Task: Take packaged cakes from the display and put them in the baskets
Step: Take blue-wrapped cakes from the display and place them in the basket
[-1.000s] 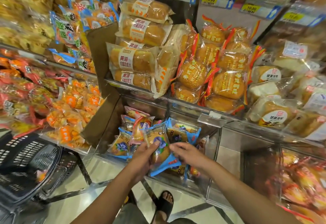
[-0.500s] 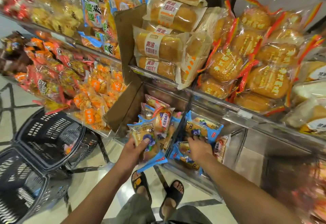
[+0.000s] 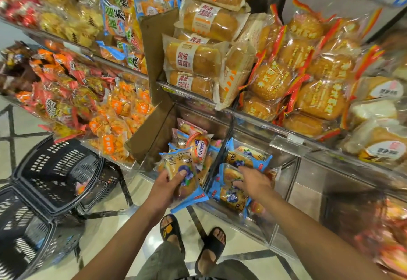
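Currently, left hand (image 3: 164,188) grips one cake (image 3: 183,175), thumb on its front; right hand (image 3: 253,184), fingers extended, touches cakes (image 3: 231,195) in the bin (image 3: 253,227); baskets (image 3: 57,169) stand left.

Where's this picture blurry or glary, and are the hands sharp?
Head view: left hand, right hand and the held cake are fairly sharp; the picture's right edge and the near basket smear with motion blur; glare streaks the floor; the wide lens bends the shelf.
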`<state>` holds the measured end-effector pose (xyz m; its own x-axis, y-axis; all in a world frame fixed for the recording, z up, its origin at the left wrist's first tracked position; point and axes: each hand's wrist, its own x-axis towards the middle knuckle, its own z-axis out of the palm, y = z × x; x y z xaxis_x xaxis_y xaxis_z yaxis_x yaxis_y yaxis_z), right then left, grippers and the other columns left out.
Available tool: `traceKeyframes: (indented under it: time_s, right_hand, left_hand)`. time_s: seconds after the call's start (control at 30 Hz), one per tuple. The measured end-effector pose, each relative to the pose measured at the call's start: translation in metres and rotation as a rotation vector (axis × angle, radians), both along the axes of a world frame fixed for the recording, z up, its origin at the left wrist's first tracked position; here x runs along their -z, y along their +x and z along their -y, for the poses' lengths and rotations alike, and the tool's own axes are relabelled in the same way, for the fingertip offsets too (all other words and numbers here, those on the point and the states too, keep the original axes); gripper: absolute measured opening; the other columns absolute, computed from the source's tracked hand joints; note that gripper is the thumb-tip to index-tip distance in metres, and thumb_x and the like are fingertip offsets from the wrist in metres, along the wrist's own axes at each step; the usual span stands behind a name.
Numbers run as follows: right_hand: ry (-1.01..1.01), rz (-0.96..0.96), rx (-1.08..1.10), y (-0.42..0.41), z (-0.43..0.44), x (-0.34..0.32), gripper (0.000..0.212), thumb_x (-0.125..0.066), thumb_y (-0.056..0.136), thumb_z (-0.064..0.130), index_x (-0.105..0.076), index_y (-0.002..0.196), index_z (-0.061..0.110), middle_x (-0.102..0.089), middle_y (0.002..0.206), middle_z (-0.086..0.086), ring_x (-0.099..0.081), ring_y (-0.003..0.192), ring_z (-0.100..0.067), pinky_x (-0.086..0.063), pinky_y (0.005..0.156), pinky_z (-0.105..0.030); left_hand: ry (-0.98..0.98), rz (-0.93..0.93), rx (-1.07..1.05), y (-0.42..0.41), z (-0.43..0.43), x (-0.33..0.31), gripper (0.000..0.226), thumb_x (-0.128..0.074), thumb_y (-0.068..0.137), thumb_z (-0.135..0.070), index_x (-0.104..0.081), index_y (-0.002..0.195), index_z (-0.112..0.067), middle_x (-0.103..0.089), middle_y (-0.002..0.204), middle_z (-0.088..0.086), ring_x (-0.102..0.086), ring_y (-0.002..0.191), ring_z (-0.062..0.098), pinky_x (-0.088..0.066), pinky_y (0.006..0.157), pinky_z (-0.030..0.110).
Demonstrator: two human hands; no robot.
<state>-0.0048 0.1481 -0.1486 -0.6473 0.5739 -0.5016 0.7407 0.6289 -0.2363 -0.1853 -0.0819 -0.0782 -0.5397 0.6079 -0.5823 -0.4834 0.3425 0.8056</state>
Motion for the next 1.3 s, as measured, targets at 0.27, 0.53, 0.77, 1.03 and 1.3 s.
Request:
traceKeyframes:
  time_s: [0.27,0.53,0.77,1.03,1.3]
  right_hand:
    - [-0.388,-0.448,0.441,0.025,-0.008,-0.025,0.012,-0.077,0.089,0.033,-0.066,0.095,0.031,-0.075,0.083,0.012,-0.072,0.082,-0.008,-0.056,0.078,-0.03]
    - [-0.969,-0.632,0.837,-0.011,0.048,-0.098,0.025,-0.071,0.093,0.031,-0.07,0.112,0.016,-0.072,0.107,0.001,-0.064,0.092,-0.014,-0.046,0.085,-0.035]
    - [-0.913,-0.774,0.577,-0.103,0.135,-0.12,0.083,-0.086,0.074,0.051,-0.049,0.145,0.033,-0.064,0.133,0.003,-0.057,0.125,-0.013,-0.04,0.115,-0.04]
    - [-0.847,-0.677,0.26,-0.221,0.305,-0.157,0.058,-0.065,0.098,0.012,-0.042,0.151,0.008,-0.066,0.108,-0.004,-0.066,0.111,-0.026,-0.054,0.068,-0.021]
    - [-0.907,-0.523,0.047,-0.333,0.464,-0.147,0.029,-0.071,0.094,0.023,-0.068,0.119,0.01,-0.076,0.107,-0.015,-0.071,0.089,-0.019,-0.057,0.084,-0.038]
  left_hand:
    - [0.035,0.033,0.004,0.009,-0.01,-0.001,0.031,-0.064,0.101,-0.029,-0.064,0.132,-0.021,-0.075,0.123,0.006,-0.072,0.113,0.028,-0.057,0.099,0.051]
    - [0.069,0.093,-0.113,-0.007,0.021,-0.008,0.024,-0.068,0.096,-0.027,-0.07,0.118,-0.017,-0.079,0.109,0.008,-0.077,0.096,0.023,-0.058,0.082,0.038]
    - [0.011,0.035,-0.284,-0.046,0.108,-0.028,0.015,-0.061,0.103,-0.028,-0.067,0.099,-0.015,-0.075,0.098,0.009,-0.074,0.08,0.019,-0.059,0.074,0.033]
    - [-0.049,-0.19,-0.443,-0.107,0.281,-0.045,0.035,-0.058,0.099,-0.052,-0.062,0.106,-0.018,-0.069,0.096,0.001,-0.067,0.082,0.014,-0.054,0.06,0.016]
    - [-0.15,-0.308,-0.756,-0.157,0.46,-0.044,0.021,-0.064,0.101,-0.036,-0.071,0.101,-0.017,-0.073,0.091,-0.004,-0.07,0.089,0.018,-0.05,0.067,0.02]
